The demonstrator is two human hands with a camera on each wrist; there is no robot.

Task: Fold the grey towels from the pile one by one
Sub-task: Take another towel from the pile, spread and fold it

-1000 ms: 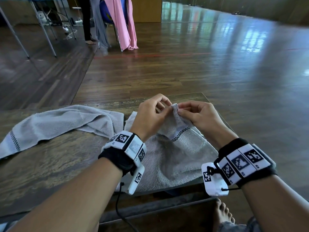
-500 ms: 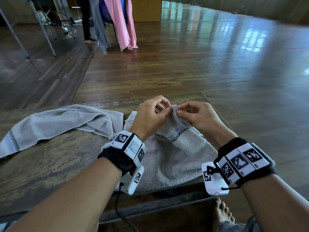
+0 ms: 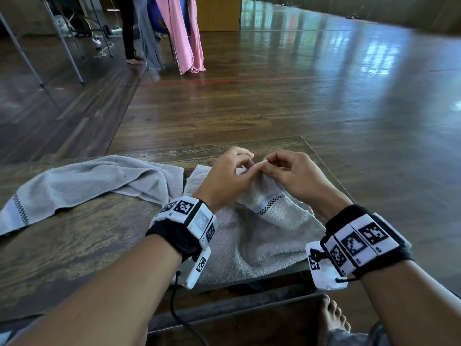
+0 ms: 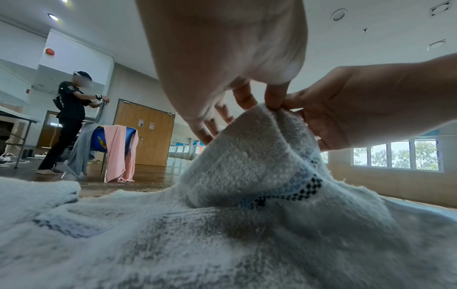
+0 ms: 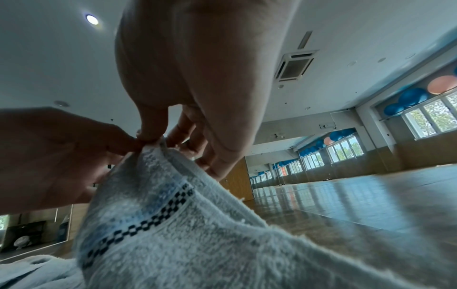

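Note:
A grey towel (image 3: 257,236) with a black checked band lies crumpled on the right part of the wooden table (image 3: 74,245). One end of it is raised into a peak. My left hand (image 3: 229,176) and my right hand (image 3: 287,171) meet at that peak, each pinching the towel's edge between thumb and fingertips. The left wrist view shows the towel (image 4: 247,176) held at its top by my left hand (image 4: 273,101). In the right wrist view my right hand (image 5: 150,136) pinches the same top edge of the towel (image 5: 173,215). A second grey towel (image 3: 82,186) lies loosely spread at the left.
The table's far edge (image 3: 224,146) and right corner are close behind my hands. Beyond lies a wide wooden floor (image 3: 324,96). At the far left a person (image 4: 69,121) stands by a chair draped with pink cloth (image 3: 182,33) and grey cloth, near a folding table's legs.
Both hands have stayed at the raised end of the towel, working their fingertips closer together along its edge. The towels on the table have not shifted.

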